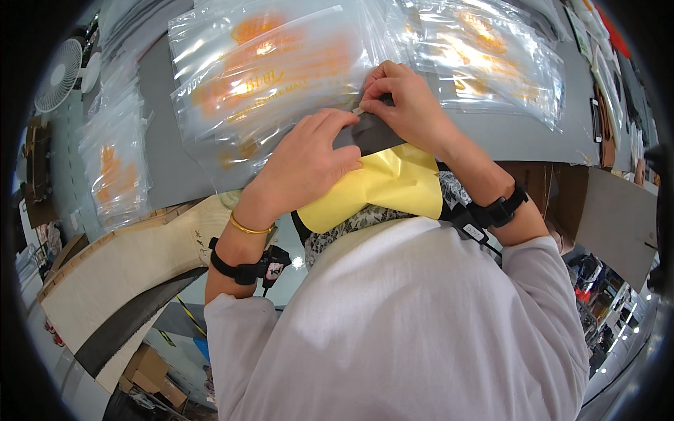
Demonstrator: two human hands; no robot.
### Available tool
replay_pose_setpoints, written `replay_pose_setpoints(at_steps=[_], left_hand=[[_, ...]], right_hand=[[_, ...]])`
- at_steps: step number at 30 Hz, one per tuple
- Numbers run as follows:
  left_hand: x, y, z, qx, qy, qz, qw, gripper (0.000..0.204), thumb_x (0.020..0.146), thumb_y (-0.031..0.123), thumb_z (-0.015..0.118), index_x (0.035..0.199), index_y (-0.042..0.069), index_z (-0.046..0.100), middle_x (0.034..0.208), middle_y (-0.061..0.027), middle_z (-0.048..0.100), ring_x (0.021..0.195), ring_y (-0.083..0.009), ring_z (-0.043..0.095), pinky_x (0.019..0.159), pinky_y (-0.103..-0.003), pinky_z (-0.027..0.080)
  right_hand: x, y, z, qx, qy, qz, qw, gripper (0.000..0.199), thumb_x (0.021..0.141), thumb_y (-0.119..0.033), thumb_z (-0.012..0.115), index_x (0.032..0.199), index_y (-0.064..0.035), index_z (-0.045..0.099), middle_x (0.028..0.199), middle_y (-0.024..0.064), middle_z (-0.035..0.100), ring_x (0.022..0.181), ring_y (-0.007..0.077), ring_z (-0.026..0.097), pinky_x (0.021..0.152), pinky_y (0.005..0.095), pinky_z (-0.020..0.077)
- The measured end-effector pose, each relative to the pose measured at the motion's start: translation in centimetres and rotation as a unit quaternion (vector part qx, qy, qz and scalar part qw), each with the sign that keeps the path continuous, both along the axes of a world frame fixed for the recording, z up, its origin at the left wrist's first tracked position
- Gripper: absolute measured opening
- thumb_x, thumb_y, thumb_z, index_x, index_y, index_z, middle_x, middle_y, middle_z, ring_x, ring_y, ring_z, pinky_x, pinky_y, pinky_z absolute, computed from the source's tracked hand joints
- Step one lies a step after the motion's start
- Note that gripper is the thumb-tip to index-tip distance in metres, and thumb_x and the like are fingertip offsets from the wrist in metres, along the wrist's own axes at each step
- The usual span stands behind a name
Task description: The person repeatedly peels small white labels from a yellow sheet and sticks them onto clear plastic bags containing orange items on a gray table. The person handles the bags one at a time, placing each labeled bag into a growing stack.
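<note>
My left hand [303, 165] presses down on a dark grey strip [368, 133] that lies over a yellow sheet [382, 186]. With finger and thumb, my right hand [407, 105] pinches the upper end of the same strip, just at the edge of the grey table [165, 140]. The yellow sheet rests against my chest, over a patterned black-and-white cloth [365, 219]. Both wrists wear black straps, and the left one also has a gold bangle.
Clear plastic bags with orange print [267, 77] cover the table, more at the right [484, 56] and left [116, 161]. A white fan [60, 74] stands far left. Curved beige boards [126, 266] and cardboard boxes [151, 372] lie below the table.
</note>
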State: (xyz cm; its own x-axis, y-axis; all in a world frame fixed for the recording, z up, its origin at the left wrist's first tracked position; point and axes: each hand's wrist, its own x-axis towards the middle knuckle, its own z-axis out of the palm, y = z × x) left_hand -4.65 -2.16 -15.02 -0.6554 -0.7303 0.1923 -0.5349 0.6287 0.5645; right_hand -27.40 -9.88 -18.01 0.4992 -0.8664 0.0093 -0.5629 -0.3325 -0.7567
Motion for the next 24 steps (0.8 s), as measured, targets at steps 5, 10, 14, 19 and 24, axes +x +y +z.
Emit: replay_pose_setpoints(at_steps=[5,10,14,19,24], left_hand=[[-0.2,0.3,-0.5,-0.033,-0.006,-0.006,0.999,0.017,0.087,0.020,0.075,0.093,0.005,0.069,0.139,-0.0222,0.061,0.131,-0.0388,0.056,0.106,-0.047,0.046],[-0.4,0.4,-0.6,-0.004,0.015,0.011,1.000,0.017,0.088,0.015,0.076,0.087,0.002,0.065,0.141,-0.0186,0.062,0.134,-0.0375,0.055,0.106,-0.048,0.047],[-0.1,-0.1,0.2,0.063,0.071,0.028,0.995,0.015,0.093,0.013,0.074,0.088,0.001,0.065,0.120,-0.0141,0.067,0.113,-0.0291,0.063,0.094,-0.042,0.051],[2.2,0.2,2.4,0.400,0.070,0.153,0.901,0.020,0.097,0.016,0.074,0.087,0.000,0.065,0.074,-0.0004,0.062,0.069,-0.0108,0.053,0.064,-0.029,0.045],[4.0,0.5,3.9,0.474,0.171,0.162,0.848,0.016,0.095,0.013,0.077,0.093,-0.001,0.070,0.072,0.0076,0.056,0.067,-0.0009,0.045,0.058,-0.024,0.037]], right_hand=[[0.4,1.1,0.9,-0.148,0.103,0.017,0.983,0.016,0.083,-0.011,0.081,0.095,-0.0044,0.073,0.111,0.0070,0.066,0.107,0.0301,0.061,0.090,0.0420,0.0504],[1.6,-3.0,2.5,-0.300,0.204,-0.034,0.931,0.042,0.082,-0.035,0.083,0.110,-0.0060,0.072,0.111,0.0085,0.069,0.107,0.0298,0.063,0.092,0.0429,0.0485],[3.5,-9.2,0.9,-0.266,0.178,-0.065,0.945,0.036,0.085,-0.030,0.082,0.110,-0.0053,0.072,0.101,0.0093,0.070,0.098,0.0304,0.067,0.087,0.0439,0.0523],[3.5,-9.9,0.3,-0.143,0.083,-0.045,0.985,0.029,0.091,-0.029,0.078,0.106,-0.0043,0.074,0.099,0.0107,0.076,0.092,0.0320,0.071,0.080,0.0405,0.0557],[-3.4,-10.2,3.8,-0.135,-0.029,-0.130,0.982,0.021,0.096,-0.020,0.071,0.107,-0.0026,0.076,0.091,0.0123,0.077,0.082,0.0294,0.073,0.075,0.0387,0.0552]])
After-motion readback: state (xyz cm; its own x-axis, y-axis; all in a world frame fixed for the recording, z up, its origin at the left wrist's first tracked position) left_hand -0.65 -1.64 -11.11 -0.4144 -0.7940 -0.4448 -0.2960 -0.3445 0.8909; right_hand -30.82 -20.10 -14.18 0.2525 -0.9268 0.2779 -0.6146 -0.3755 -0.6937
